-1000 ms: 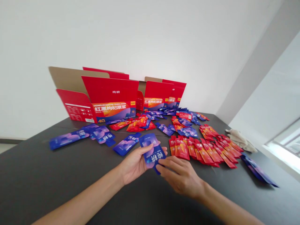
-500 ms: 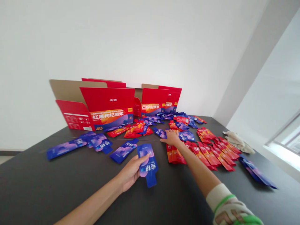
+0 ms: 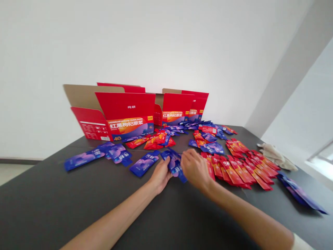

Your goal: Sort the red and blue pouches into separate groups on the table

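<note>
My left hand (image 3: 161,177) is closed on a blue sachet (image 3: 174,169) with a purple pattern, thumb on top, above the dark table. Right beside it, my right hand (image 3: 195,168) has its fingers closed on another blue sachet (image 3: 173,152), which is tilted against the first; the fingers hide part of it. A single blue sachet (image 3: 144,164) lies just left of my left hand. Farther left is an overlapping group of blue sachets (image 3: 118,152). To the right of my right hand, red sachets (image 3: 234,170) lie in an overlapping row.
Open red cartons (image 3: 131,121) stand along the wall at the back. Mixed red and blue sachets (image 3: 160,139) are heaped before them. At the right lie a beige cloth (image 3: 277,156) and a blue sachet stack (image 3: 299,194) near the table edge (image 3: 316,180).
My right hand has come back from the sachets behind with a blue sachet, meeting my left hand. The left hand's sachet has moved slightly up and away. The view has shifted a little.
</note>
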{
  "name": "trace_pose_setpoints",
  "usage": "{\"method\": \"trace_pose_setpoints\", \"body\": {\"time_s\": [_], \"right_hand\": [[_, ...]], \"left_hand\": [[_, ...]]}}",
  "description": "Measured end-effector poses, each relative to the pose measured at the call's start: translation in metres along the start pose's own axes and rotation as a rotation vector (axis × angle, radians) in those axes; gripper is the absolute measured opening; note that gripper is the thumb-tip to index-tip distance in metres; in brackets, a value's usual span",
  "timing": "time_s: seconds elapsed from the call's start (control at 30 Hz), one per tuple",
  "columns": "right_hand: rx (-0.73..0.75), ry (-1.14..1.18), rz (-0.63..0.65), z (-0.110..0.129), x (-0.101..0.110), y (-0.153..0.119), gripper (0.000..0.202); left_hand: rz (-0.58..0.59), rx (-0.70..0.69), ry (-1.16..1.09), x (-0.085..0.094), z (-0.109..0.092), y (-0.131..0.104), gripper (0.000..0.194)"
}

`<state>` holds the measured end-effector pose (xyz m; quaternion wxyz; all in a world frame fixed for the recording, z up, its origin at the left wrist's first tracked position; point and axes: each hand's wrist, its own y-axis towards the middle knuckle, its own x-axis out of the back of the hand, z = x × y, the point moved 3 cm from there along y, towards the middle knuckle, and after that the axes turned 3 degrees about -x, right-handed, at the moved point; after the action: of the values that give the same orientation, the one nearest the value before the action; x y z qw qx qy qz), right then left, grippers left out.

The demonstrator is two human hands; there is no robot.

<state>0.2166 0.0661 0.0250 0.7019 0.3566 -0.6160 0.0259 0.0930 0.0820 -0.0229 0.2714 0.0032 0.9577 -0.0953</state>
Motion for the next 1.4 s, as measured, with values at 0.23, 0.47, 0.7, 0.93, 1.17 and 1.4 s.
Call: {"method": "trace_pose_setpoints", "body": {"time_s": [0.23,0.47,0.7,0.93,1.17,1.4], "right_hand": [[0.114,0.039,-0.079,0.032,0.004,-0.030,0.019],[-0.191,0.642,-0.165,-0.011,0.045,-0.062,0.032],[-0.686,1.212,-0.141,-0.056,0.051,-0.122,0.047],[-1.232,1.191,-0.301,-0.158,0.073,-0.215,0.041],[-1.416,0.368,-0.227,-0.255,0.055,-0.284,0.045],[-1.273,-0.399,0.140,-0.256,0.054,-0.279,0.058]], "left_hand": [[0.061,-0.070,0.051,-0.014,0.002,-0.020,0.044],[0.034,-0.027,0.178,-0.042,0.007,-0.043,0.035],[0.202,-0.058,0.111,-0.131,0.049,-0.052,0.042],[0.517,-0.219,0.619,-0.156,0.098,-0.058,0.053],[0.615,-0.454,0.884,-0.130,0.094,-0.057,0.037],[0.619,-0.587,1.083,-0.102,0.064,-0.062,0.035]]}}
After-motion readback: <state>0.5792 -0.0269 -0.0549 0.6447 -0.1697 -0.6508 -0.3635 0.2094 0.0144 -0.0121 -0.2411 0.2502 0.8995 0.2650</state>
